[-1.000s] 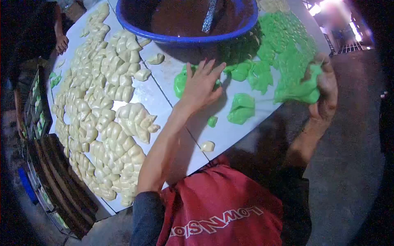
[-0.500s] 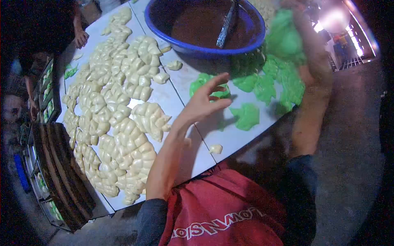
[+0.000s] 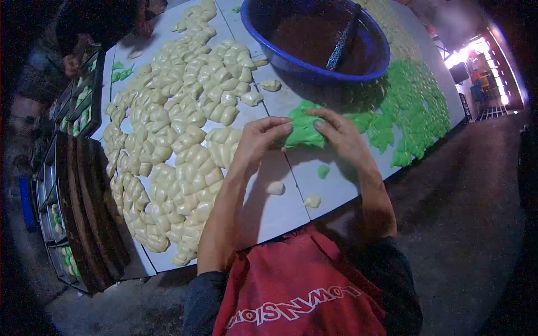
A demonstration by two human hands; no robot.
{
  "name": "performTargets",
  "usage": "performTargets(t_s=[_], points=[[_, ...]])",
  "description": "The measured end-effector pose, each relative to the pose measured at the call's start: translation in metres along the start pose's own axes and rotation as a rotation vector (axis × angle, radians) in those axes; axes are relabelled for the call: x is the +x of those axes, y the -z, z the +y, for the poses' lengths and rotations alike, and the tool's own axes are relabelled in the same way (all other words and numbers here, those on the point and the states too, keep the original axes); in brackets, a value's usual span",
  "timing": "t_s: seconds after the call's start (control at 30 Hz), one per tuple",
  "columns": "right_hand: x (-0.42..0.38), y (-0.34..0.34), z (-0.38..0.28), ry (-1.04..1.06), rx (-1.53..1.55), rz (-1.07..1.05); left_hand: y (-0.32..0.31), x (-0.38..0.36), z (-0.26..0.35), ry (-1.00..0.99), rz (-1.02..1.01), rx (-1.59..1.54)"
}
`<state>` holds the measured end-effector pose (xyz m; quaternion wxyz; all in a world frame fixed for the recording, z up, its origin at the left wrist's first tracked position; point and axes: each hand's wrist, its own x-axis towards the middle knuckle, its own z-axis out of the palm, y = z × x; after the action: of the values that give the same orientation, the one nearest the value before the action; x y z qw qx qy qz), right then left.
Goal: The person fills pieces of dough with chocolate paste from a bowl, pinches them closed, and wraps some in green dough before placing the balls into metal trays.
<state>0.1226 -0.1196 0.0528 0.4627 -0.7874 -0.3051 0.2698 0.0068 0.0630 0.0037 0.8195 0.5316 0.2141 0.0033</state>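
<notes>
Both my hands pinch a soft lump of green dough (image 3: 305,133), held over the near middle of the white table. My left hand (image 3: 259,140) grips its left edge between thumb and fingers. On the opposite edge, the thumb and fingers of my right hand (image 3: 343,137) are closed. Flat green dough pieces (image 3: 417,106) spread over the table to the right. Many cream-coloured dough pieces (image 3: 185,117) lie close together on the left. Beneath my hands are a small green scrap (image 3: 323,171) and two loose cream bits, one a small cream piece (image 3: 312,200).
Behind my hands stands a blue basin (image 3: 259,35) of brown filling, with a long-handled utensil (image 3: 343,45) in it. Dark trays (image 3: 92,89) holding green and cream pieces line the left edge, near dark boards (image 3: 89,207). Another person's hand (image 3: 144,28) is at the far left.
My right hand, blurred with green dough at the upper right before, has come to the middle. My left hand was open and now pinches the green dough. The view has shifted left.
</notes>
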Motion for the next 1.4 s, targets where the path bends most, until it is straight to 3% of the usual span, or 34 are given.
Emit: performTargets(t_s=[0.13, 0.33, 0.43, 0.57, 0.6, 0.7, 0.73, 0.8, 0.9, 1.2, 1.3, 1.4], points=[[-0.008, -0.015, 0.013, -0.140, 0.329, -0.012, -0.002, -0.003, -0.004, 0.003, -0.001, -0.048], [-0.019, -0.028, 0.032, -0.122, 0.512, -0.049, 0.003, -0.006, -0.013, 0.068, -0.023, -0.048], [-0.025, -0.025, 0.020, -0.183, 0.516, -0.010, 0.000, -0.011, -0.018, -0.062, -0.093, 0.212], [-0.026, -0.027, 0.016, -0.153, 0.498, -0.012, -0.019, -0.010, -0.019, -0.760, -0.024, 0.728], [-0.026, -0.023, 0.017, -0.189, 0.414, -0.024, -0.024, -0.014, -0.015, -0.765, 0.009, 0.840], [-0.026, -0.023, 0.032, -0.138, 0.338, 0.047, -0.031, -0.011, -0.011, -0.398, -0.142, 0.895], [-0.026, -0.024, 0.032, -0.072, 0.315, 0.104, -0.033, -0.010, -0.015, -0.524, -0.091, 0.944], [-0.028, -0.024, 0.030, -0.037, 0.246, 0.210, -0.036, -0.009, -0.016, -0.488, -0.059, 0.901], [-0.035, -0.011, 0.030, -0.176, 0.123, 0.025, -0.041, -0.011, -0.019, -0.443, -0.023, 0.891], [-0.047, -0.016, 0.044, 0.105, -0.152, 0.111, -0.045, -0.011, -0.040, -0.452, -0.082, 1.050], [-0.054, -0.015, 0.037, -0.161, 0.082, -0.003, -0.047, -0.015, -0.040, -0.393, -0.140, 0.908], [-0.056, -0.015, 0.055, -0.125, 0.068, -0.012, -0.048, -0.012, -0.048, -0.368, -0.185, 0.866]])
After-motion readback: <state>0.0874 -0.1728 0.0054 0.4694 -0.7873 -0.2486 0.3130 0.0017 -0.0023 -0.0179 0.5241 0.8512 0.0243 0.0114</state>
